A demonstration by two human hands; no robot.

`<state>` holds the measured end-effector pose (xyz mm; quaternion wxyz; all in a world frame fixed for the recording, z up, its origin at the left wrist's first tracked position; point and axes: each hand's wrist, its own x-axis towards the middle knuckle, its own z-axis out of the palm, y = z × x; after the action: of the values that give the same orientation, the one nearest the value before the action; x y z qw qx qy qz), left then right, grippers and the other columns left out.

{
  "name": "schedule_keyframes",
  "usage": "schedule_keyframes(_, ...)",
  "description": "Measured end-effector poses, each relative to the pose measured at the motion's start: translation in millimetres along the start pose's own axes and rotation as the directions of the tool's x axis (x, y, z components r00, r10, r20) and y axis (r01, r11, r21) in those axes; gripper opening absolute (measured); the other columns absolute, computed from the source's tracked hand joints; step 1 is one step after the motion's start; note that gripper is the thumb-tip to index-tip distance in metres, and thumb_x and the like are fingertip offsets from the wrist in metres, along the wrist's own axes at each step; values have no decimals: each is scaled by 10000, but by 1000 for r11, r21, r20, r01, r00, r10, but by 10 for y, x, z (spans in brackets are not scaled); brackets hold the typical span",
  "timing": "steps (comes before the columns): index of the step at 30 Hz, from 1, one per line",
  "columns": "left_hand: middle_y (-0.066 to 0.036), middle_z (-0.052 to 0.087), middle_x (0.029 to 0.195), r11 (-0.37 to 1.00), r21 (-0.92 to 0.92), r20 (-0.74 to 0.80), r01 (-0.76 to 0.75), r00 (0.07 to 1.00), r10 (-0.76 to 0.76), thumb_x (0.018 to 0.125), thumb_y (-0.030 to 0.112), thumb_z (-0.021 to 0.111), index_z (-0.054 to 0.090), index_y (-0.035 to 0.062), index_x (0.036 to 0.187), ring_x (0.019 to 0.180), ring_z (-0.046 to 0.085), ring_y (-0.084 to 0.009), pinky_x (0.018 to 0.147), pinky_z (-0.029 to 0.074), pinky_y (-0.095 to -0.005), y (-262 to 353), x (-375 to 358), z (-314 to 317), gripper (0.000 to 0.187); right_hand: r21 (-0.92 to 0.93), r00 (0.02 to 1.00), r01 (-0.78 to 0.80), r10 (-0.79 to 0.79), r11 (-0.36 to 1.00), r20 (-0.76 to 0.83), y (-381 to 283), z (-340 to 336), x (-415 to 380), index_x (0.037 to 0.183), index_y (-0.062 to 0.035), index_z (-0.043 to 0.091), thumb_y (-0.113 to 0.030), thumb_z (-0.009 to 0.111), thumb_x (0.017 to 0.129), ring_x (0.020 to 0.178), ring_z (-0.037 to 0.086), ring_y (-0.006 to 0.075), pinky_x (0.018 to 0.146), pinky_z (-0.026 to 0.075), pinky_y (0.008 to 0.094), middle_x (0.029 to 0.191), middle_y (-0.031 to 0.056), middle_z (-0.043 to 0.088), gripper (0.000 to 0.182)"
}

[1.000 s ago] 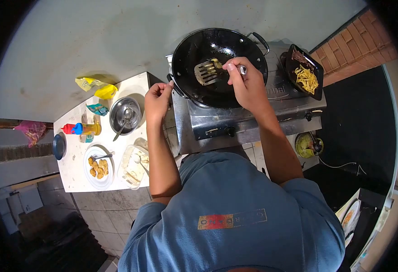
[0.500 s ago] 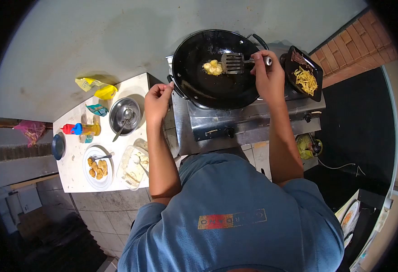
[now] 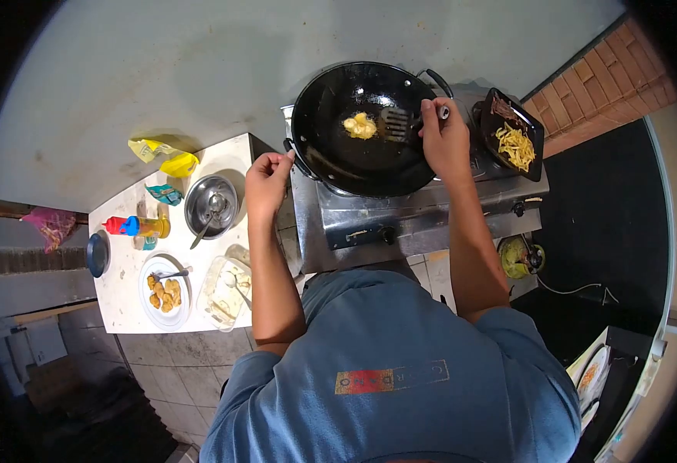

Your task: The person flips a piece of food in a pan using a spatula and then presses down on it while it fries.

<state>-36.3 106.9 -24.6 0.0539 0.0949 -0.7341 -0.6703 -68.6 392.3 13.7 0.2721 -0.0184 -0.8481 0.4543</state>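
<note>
A black wok [image 3: 362,170] sits on the stove, with a small pale yellow clump of food [image 3: 360,126] in its middle. My right hand [image 3: 445,143] is closed around the handle of a slotted turner [image 3: 395,123], whose blade lies just right of the food, slightly apart from it. At the wok's left rim, my left hand [image 3: 268,184] pinches the wok's side handle [image 3: 289,145] between thumb and fingers.
A metal stove [image 3: 431,220] carries the wok and a black tray [image 3: 538,147] of yellow strips. On the white table [image 3: 122,297] stand a steel bowl [image 3: 211,207], a plate [image 3: 166,322] of browned pieces, a plastic tub [image 3: 225,289] with a spoon and sauce bottles [image 3: 134,225].
The turner blade has drawn slightly right, away from the food, and looks flatter or blurred. My left hand stays at the wok handle. The whole view has shifted a little.
</note>
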Motion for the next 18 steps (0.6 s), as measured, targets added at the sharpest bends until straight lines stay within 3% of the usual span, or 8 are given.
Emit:
schedule_keyframes(4,72,467,621,1000,12,7,-10,1000,10,862,206,691,594,28,770,540,371,-21,478,283,-193,9,-6,-11,223,-12,998,-63,63,998,8,-55,58,2,954,-10,554,-296,571,941,532,556,101,526,447,250,693,47,590,287)
schedule_keyframes(10,71,467,622,1000,10,11,-12,1000,12,859,210,693,598,28,774,552,382,-22,491,296,-191,-24,-1,-17,223,29,994,-105,106,994,-37,-271,-66,14,880,-3,564,-311,545,951,628,539,93,595,439,267,698,42,590,316)
schedule_keyframes(12,68,469,620,1000,28,2,13,1000,-13,861,223,690,597,27,770,555,388,-23,495,304,-193,3,-14,-5,236,38,997,-40,43,998,-69,-303,-126,20,858,-2,546,-302,554,943,541,532,200,557,429,336,591,102,537,313)
schedule_keyframes(14,67,471,619,1000,16,0,18,1000,-18,862,227,688,596,26,768,554,389,-24,493,305,-195,35,-31,0,241,-13,996,-52,50,999,-68,-362,-169,27,843,-6,548,-290,549,945,543,543,218,557,432,350,619,124,550,302)
schedule_keyframes(16,65,473,618,1000,4,1,21,1000,-21,863,232,687,595,25,766,552,390,-25,491,305,-196,19,-20,4,246,-75,992,63,-71,995,-101,-300,-163,55,864,-6,548,-275,558,940,571,563,276,561,436,366,670,155,572,279)
schedule_keyframes(18,64,473,612,1000,25,-1,-12,1000,12,865,232,685,597,25,768,542,390,-25,482,306,-199,-29,4,-6,245,-83,993,82,-89,993,-80,-240,-143,73,875,-5,547,-266,565,935,596,568,307,570,440,373,698,168,580,269)
